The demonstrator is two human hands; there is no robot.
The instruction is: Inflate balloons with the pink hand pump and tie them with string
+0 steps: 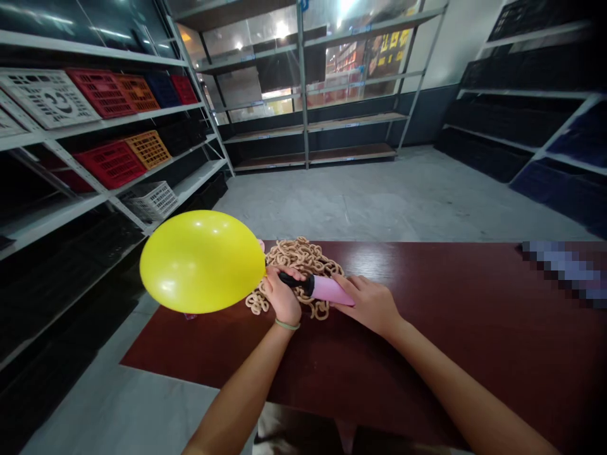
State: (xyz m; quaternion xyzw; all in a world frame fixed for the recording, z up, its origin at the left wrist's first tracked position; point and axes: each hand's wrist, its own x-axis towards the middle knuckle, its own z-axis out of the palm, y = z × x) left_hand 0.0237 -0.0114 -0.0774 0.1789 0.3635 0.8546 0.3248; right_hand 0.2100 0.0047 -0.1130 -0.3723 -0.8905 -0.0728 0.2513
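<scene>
**Hands.** The left hand (pixel 282 297) comes in from the near edge and grips the black nozzle (pixel 294 281) of the hand pump (pixel 317 286) at the neck of the yellow balloon (pixel 202 261). Its fingers (pixel 294 274) are clamped around the nozzle, and a green wristband (pixel 287 324) sits on the wrist. The right hand (pixel 370 304) comes in from the near right with the palm turned down. Its fingers (pixel 344 279) lie together against the pink barrel (pixel 332 291), at the barrel's right end. Whether they close around the underside cannot be told.

**Work items.** The pump lies roughly level, with the nozzle pointing left. The inflated balloon sits immediately left of the left hand, above the left part of the worktop (pixel 427 354). A loose pile of tan cord (pixel 303 265) lies on the worktop, under and beyond the hands. A pixelated patch (pixel 564 272) covers the far right of the worktop.

**Containers.** Shelving (pixel 190 76) stands along the left side. Its upper shelf carries a white crate (pixel 47 98), a red crate (pixel 100 93) and an orange crate (pixel 137 92). The shelf below carries another red crate (pixel 111 164) and orange crate (pixel 148 149). A white basket (pixel 152 201) sits lower down. The contents of the crates cannot be seen.
</scene>
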